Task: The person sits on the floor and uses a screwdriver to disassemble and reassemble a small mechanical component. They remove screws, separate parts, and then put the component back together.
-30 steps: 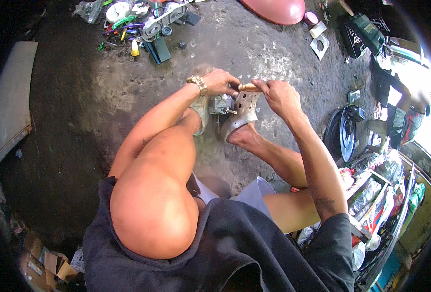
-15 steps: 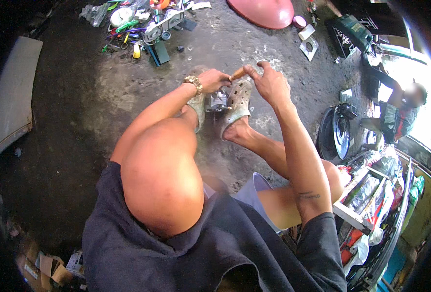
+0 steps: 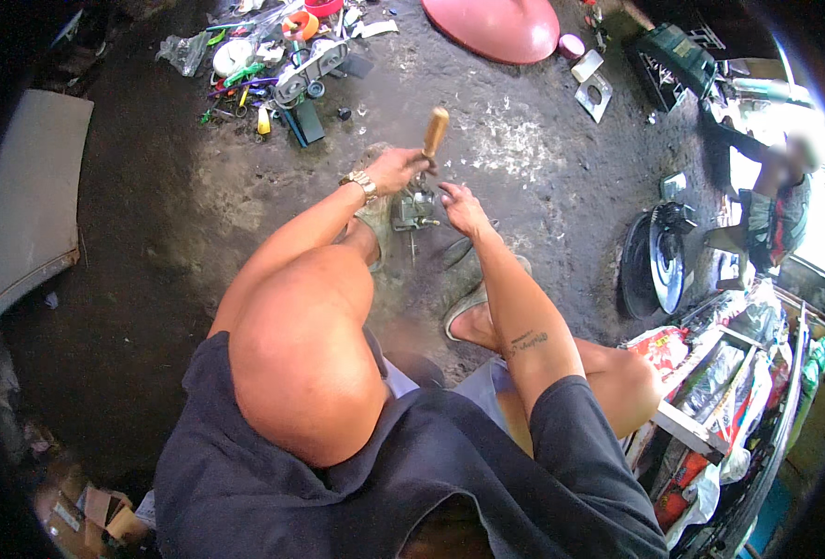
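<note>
The wooden-handled tool [image 3: 437,130] is held by the left hand [image 3: 394,170], its grip closed around the lower end of the handle, which is pointed up and away from the body. A gold-coloured watch [image 3: 360,184] is worn on the left wrist. The right hand [image 3: 466,211] is placed just below and to the right of the tool, with its fingers bent towards it; whether anything is grasped by that grip cannot be told. Beneath the hands, a small grey metal block [image 3: 411,214] is set on the dark floor [image 3: 524,196], between the left clog [image 3: 386,244] and the right clog [image 3: 473,296].

Farther off, a pile is formed on the floor by a white roll [image 3: 234,58], a grey perforated part [image 3: 312,74] and assorted small items. Near the upper edge, a red domed object [image 3: 496,30] is seen beside a pink round piece [image 3: 571,47]. At the right, another person [image 3: 777,219] is partly blurred by glare.
</note>
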Available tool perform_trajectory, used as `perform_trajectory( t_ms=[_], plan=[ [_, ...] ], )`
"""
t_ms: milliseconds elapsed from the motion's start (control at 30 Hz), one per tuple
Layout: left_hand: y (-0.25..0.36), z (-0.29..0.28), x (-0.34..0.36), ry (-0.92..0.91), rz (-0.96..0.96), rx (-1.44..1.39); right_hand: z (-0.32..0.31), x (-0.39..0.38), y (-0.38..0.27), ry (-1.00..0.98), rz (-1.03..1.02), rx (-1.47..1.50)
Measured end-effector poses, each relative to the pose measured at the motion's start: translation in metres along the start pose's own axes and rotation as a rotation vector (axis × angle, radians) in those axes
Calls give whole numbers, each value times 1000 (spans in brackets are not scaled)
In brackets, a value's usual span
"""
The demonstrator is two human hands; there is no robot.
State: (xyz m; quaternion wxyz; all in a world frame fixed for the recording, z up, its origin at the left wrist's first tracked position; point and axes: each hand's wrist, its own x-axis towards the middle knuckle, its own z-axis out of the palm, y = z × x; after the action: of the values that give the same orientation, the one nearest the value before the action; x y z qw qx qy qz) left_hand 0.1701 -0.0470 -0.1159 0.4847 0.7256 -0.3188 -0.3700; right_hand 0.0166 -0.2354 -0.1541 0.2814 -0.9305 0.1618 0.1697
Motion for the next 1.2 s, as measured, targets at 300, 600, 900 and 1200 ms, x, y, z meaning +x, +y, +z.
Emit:
perform_trajectory(
  t_ms=[300, 600, 900, 1200],
  plan=[
    [5, -50, -75, 323, -144, -492, 7, 44, -34, -365, 63, 385],
    [-16, -36, -189, 793, -346, -482, -115, -34, 13, -32, 433, 1129],
    [-11, -140, -287, 896, -145, -409, -593, -489, 156, 1016, -402, 1075],
    [359, -199, -319, 893, 193, 780, -321, -421, -34, 901, -103, 913]
  ],
)
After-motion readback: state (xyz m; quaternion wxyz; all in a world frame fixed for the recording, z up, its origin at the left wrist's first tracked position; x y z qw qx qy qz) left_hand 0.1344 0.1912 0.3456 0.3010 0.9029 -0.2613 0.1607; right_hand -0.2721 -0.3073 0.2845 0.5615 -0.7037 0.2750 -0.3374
